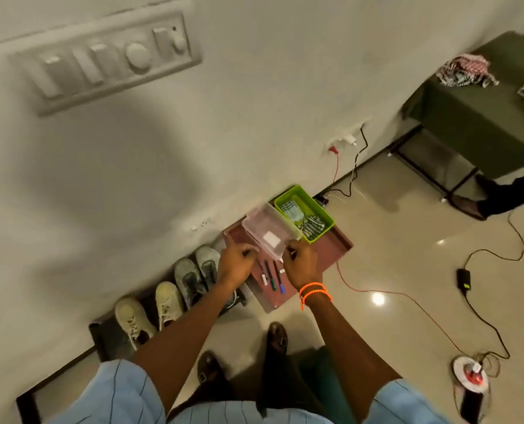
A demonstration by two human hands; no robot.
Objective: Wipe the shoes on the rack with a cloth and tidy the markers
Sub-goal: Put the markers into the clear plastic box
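Pink translucent plastic box (268, 232) sits on the maroon tray-top (331, 240), gripped at its near corners by the left hand (236, 260) and right hand (300, 261); three slim markers (271, 275) lie lengthwise between the wrists, just nearer than the box, equally reachable

A switch panel (104, 56) sits high on the wall. A wall socket (344, 140) feeds red and black cables across the tiled floor (392, 270). A checked cloth (465, 71) lies on a green-covered table (480, 117).
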